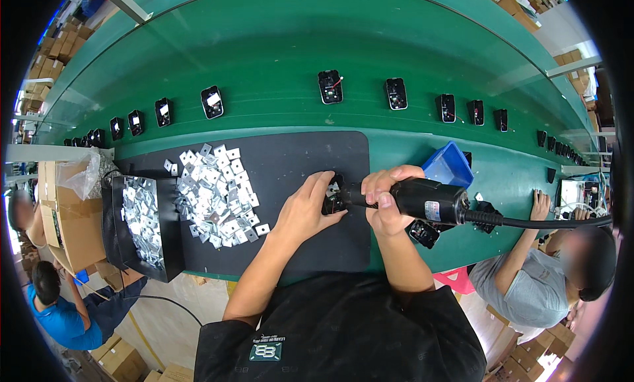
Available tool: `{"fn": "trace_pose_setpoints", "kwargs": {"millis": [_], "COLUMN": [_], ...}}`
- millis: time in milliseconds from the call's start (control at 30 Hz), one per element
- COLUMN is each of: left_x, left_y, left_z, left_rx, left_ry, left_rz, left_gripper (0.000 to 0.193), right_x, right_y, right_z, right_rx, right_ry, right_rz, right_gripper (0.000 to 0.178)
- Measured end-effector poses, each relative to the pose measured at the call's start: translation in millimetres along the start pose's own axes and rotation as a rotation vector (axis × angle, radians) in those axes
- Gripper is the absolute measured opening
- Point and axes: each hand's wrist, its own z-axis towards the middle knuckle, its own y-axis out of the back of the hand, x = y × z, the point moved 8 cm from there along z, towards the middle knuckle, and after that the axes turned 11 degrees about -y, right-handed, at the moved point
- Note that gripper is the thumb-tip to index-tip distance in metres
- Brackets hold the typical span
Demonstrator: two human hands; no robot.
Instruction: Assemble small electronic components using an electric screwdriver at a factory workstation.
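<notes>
A smooth green work surface [277, 52] spreads out beyond a worker's left hand [309, 204] and right hand [386, 200], while a matte black mat [290, 151] with rounded corners lies beneath the left. Well off to the right of the hands, a co-worker in a grey shirt [528, 289] reaches to the bench. A cardboard box [92, 233], creased clear plastic on its top, stands far to the left of the hands; nearer them is a straight-walled black bin [173, 237] filled with metal plates. A loose heap of plates [218, 190] — squarish, silvery, many pierced by a hole — covers the mat left of the left hand. The right hand is closed around a corded black power tool [429, 202], its cylindrical body glossy and its cable trailing rightward. Just beyond the right hand sits a tilted blue plastic tray [452, 156]. Open-topped black casings [330, 87] stand in a spaced row on the green ahead of both hands. Between the hands, near the mat's right edge, is a small black housing [333, 192] — gripped by the left fingers and thumb, the tool's nose against or just beside it; which, one cannot tell.
</notes>
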Motion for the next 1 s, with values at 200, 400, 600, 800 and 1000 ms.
{"fn": "trace_pose_setpoints", "kwargs": {"millis": [200,400,600,800,1000], "left_x": [-1.4,-4.8,-3.3,-5.3,20.1], "left_y": [1.5,2.8,6.2,7.6,40.9], "left_z": [2.4,4.1,8.0,9.7,38.2], "left_rx": [0.011,-0.013,-0.009,-0.007,0.018], "left_ry": [-0.001,-0.096,-0.092,-0.102,-0.037], "left_rz": [-0.016,0.019,-0.006,-0.027,0.188], "left_gripper": [0.072,0.068,0.067,0.067,0.067], "right_x": [-3.5,-3.4,-8.9,-10.6,105.6], "right_y": [2.1,-3.5,-9.9,-16.0,-8.8], "right_z": [-0.6,-0.1,-1.5,-1.4,10.2], "right_rx": [-0.017,0.040,0.178,0.193,0.261], "right_ry": [0.006,0.012,0.042,-0.012,0.263], "right_rz": [0.004,-0.001,0.041,0.051,0.204], "right_gripper": [0.034,0.030,0.028,0.044,0.058]}}
